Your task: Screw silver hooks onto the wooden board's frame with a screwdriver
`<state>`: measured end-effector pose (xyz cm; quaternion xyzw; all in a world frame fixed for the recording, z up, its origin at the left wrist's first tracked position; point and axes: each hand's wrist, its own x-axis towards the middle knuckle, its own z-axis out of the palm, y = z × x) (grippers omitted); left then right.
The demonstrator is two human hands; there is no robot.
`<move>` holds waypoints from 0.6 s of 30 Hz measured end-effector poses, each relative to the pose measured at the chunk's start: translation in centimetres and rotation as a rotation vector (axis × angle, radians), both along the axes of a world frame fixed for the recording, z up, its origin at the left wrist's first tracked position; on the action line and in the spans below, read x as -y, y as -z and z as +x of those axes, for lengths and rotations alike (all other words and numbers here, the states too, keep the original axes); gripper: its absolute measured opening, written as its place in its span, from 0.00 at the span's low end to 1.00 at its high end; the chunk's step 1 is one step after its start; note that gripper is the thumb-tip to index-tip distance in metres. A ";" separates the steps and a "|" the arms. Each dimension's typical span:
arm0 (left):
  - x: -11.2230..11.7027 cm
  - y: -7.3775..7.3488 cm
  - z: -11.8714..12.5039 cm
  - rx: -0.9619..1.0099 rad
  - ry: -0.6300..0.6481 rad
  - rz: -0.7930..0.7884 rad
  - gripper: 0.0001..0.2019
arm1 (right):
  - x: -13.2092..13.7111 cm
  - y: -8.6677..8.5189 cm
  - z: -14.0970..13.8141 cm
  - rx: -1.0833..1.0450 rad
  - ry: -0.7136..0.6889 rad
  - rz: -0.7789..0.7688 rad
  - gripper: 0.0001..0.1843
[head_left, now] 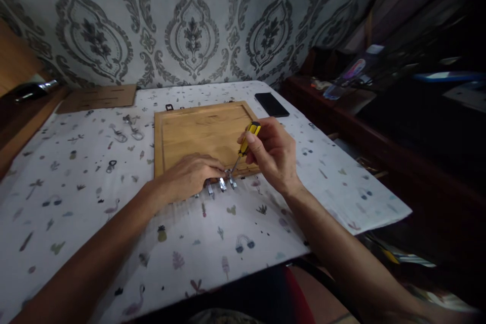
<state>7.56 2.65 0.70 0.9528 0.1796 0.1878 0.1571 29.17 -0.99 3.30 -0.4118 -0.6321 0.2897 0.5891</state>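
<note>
We hold the yellow-and-black screwdriver point(246, 146) in our right hand point(271, 154), fingers closed around its handle, tip down on a metal hook point(231, 178) at the near edge of the wooden board point(201, 134). Our left hand point(190, 176) lies flat, fingers together, pressing the row of hooks against the board on the patterned tablecloth point(114, 223). We judge a screw is being driven; next calls for steady downward pressure while turning. A dark phone point(271, 104) lies beyond. No writing is readable.

Wooden board point(197, 134) mid-table point(76, 202); phone point(271, 104) right; hooks point(222, 184) before board.
</note>
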 end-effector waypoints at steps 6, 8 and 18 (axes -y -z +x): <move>-0.2 0.1 0.2 0.004 0.025 0.029 0.16 | 0.0 0.0 0.0 0.006 0.019 0.000 0.24; -0.1 -0.1 0.2 -0.004 0.024 0.023 0.16 | 0.0 0.0 -0.1 -0.007 0.021 -0.005 0.24; 0.3 -0.1 0.1 0.028 0.016 -0.032 0.16 | 0.1 0.0 -0.1 -0.069 0.184 0.125 0.22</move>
